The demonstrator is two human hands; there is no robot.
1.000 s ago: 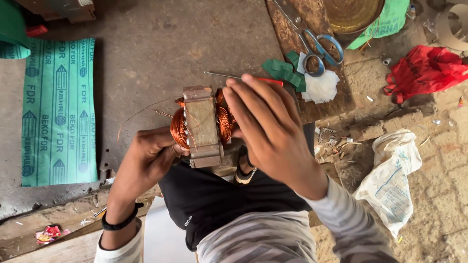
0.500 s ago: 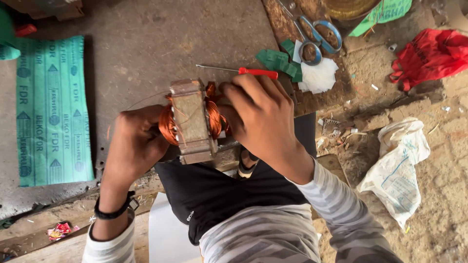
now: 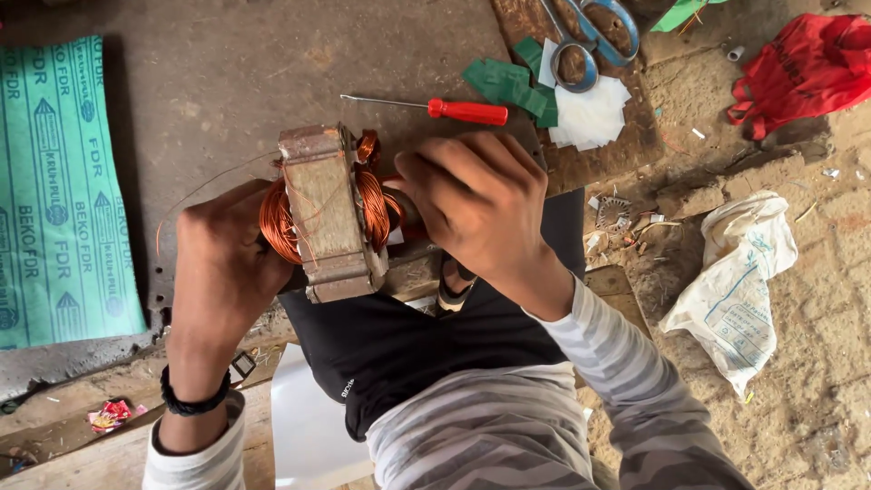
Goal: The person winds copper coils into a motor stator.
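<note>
I hold a motor stator [image 3: 327, 213], a rusty laminated metal block with copper wire coils bulging from both ends, over my lap. My left hand [image 3: 222, 263] grips its left side around the copper coil. My right hand [image 3: 476, 204] is curled against the right coil, fingertips pressed on the windings. A thin loose copper wire [image 3: 204, 188] arcs out from the stator to the left.
On the ground beyond lie a red-handled screwdriver [image 3: 454, 110], scissors [image 3: 590, 32] on a wooden board [image 3: 608, 150], green and white paper pieces [image 3: 553, 95], a green printed sheet [image 3: 59, 191], a red cloth [image 3: 807, 68] and a white sack [image 3: 735, 281].
The view has shifted, so the stator and both hands sit a little lower and left in the picture. My right hand moved from over the stator's top to its right coil.
</note>
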